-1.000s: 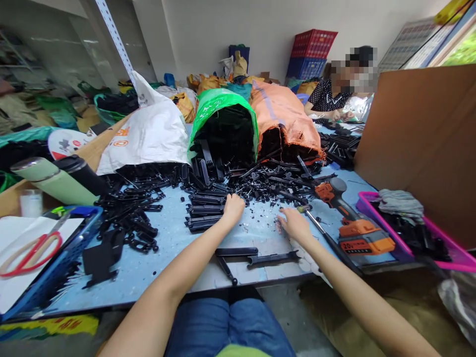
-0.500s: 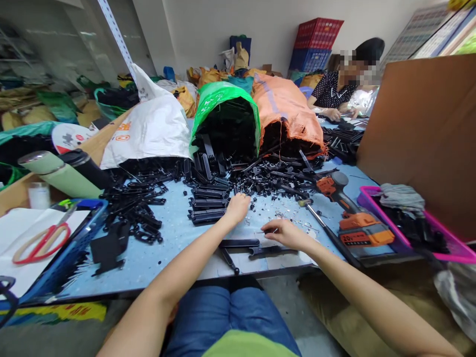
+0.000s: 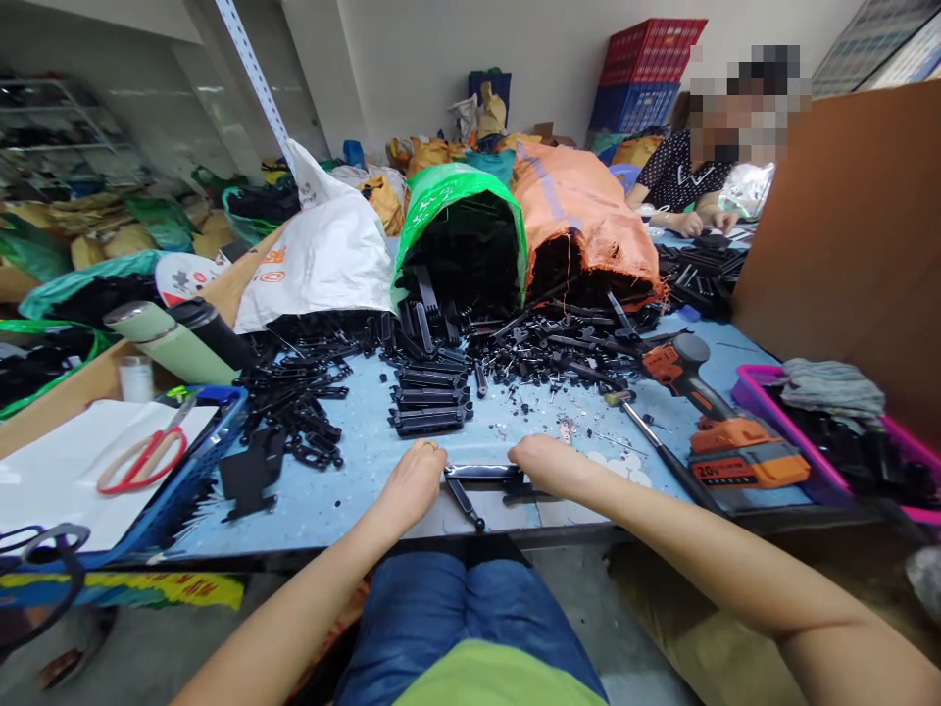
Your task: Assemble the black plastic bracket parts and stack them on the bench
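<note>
Near the front edge of the blue table, my left hand [image 3: 420, 479] is closed at the left end of a long black bar [image 3: 483, 473]. My right hand [image 3: 545, 465] has its fingers closed at the bar's other end. A thinner black arm [image 3: 466, 505] slants down from the bar's left end towards the edge. Another black part lies partly under my right hand. Beyond my hands is a row of stacked black parts [image 3: 430, 417], with loose small black pieces and screws to its right.
An orange drill [image 3: 746, 453], a hammer [image 3: 662, 451] and a pink basket [image 3: 771, 431] are at the right. At the left sit scissors [image 3: 143, 461] on paper in a blue basket. Open sacks spill black parts behind. A person sits at the back right.
My left hand has come from the small parts down to the bar's left end. My right hand has closed at its right end. The view has shifted slightly.
</note>
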{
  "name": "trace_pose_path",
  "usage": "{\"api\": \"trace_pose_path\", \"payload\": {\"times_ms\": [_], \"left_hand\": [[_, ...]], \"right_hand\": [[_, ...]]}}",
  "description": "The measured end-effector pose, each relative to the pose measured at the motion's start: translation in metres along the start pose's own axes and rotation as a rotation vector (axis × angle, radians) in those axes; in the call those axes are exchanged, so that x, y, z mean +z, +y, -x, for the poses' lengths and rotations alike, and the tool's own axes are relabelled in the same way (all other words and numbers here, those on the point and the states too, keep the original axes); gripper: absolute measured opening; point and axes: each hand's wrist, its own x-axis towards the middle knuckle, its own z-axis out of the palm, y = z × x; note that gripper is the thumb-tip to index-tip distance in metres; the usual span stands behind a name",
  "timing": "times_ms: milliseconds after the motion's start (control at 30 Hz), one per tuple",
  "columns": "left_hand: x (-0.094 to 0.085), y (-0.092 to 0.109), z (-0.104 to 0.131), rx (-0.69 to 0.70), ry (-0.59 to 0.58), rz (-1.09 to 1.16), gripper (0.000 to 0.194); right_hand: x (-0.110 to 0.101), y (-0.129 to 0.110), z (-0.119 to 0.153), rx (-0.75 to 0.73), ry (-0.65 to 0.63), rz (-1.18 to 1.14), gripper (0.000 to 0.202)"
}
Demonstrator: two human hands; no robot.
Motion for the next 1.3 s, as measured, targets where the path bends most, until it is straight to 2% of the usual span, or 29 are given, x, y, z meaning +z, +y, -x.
{"api": "trace_pose_path", "payload": {"times_ms": [100, 233, 333, 433, 533, 600, 700, 800, 933, 1133, 1200, 1300], "left_hand": [[0.007, 0.005, -0.003, 0.051, -0.018, -0.033, 0.024], [0.024, 0.003, 0.006, 0.042, -0.004, -0.043, 0.022], [0.033, 0.005, 0.016, 0.016, 0.094, -0.056, 0.029], [0.036, 0.022, 0.013, 0.096, 0.151, -0.014, 0.039], [0.041, 0.047, -0.004, 0.207, 0.038, 0.079, 0.060], [0.047, 0.058, -0.016, 0.185, -0.031, 0.117, 0.062], [0.053, 0.064, -0.025, 0.162, -0.029, 0.152, 0.049], [0.055, 0.064, -0.023, 0.145, -0.006, 0.169, 0.046], [0.056, 0.067, -0.020, 0.056, 0.038, 0.171, 0.043], [0.057, 0.070, -0.019, 0.099, 0.036, 0.175, 0.046], [0.055, 0.068, -0.017, 0.123, 0.016, 0.154, 0.047], [0.050, 0.061, -0.010, 0.234, -0.011, 0.070, 0.053]], "right_hand": [[0.003, 0.002, 0.004, 0.031, 0.015, -0.019, 0.031], [0.018, 0.009, 0.014, 0.072, 0.079, -0.127, 0.016], [0.045, 0.016, 0.024, 0.003, 0.305, -0.286, 0.018], [0.083, 0.023, 0.032, -0.134, 0.520, -0.413, 0.035], [0.114, 0.030, 0.036, -0.165, 0.600, -0.446, 0.047], [0.125, 0.034, 0.036, -0.120, 0.618, -0.441, 0.048], [0.125, 0.042, 0.034, -0.136, 0.567, -0.433, 0.050], [0.117, 0.050, 0.031, -0.208, 0.479, -0.397, 0.052], [0.115, 0.055, 0.030, -0.184, 0.498, -0.308, 0.052], [0.110, 0.065, 0.028, -0.409, 0.337, -0.206, 0.046], [0.107, 0.066, 0.029, -0.412, 0.323, -0.204, 0.046], [0.103, 0.064, 0.030, -0.377, 0.332, -0.210, 0.046]]}}
